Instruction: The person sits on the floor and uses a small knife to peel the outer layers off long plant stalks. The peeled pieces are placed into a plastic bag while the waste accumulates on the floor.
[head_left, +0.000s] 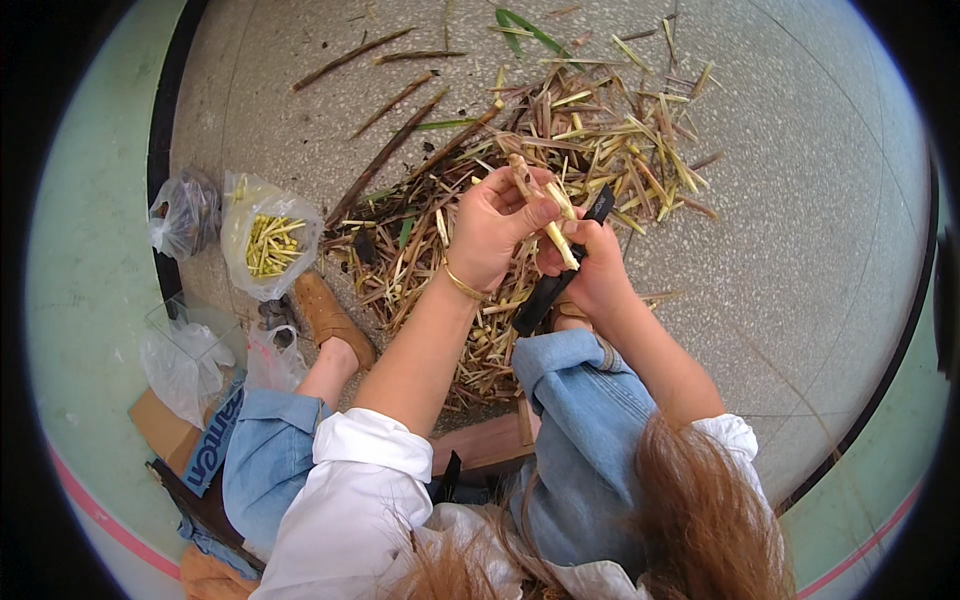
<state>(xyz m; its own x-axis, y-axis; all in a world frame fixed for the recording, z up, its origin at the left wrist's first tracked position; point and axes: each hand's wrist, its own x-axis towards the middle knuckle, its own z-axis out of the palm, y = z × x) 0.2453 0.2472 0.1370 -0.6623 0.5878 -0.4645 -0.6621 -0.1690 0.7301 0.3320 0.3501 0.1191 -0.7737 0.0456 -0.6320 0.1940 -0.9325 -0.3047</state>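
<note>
My left hand (491, 225) pinches a pale, partly peeled plant stalk (521, 176) between thumb and fingers. The stalk slants down towards my right hand, its cut end (562, 247) pale yellow. A second short pale piece (559, 199) lies against it between the hands. My right hand (600, 262) is closed around a long, flat black tool (544, 300) that bears writing at its far end; its exact kind is hard to tell. The right fingertips also touch the stalk. Both hands are above a heap of peelings (420, 262) on the speckled floor.
Several unpeeled brown stalks (382, 154) lie beyond the heap. At left stand a clear plastic bag (232, 262) of cut yellow-green pieces (274, 244) and a knotted dark-filled bag (187, 214). A cardboard box (165, 427), loose plastic bags (180, 360) and my brown shoe (330, 315) are nearer.
</note>
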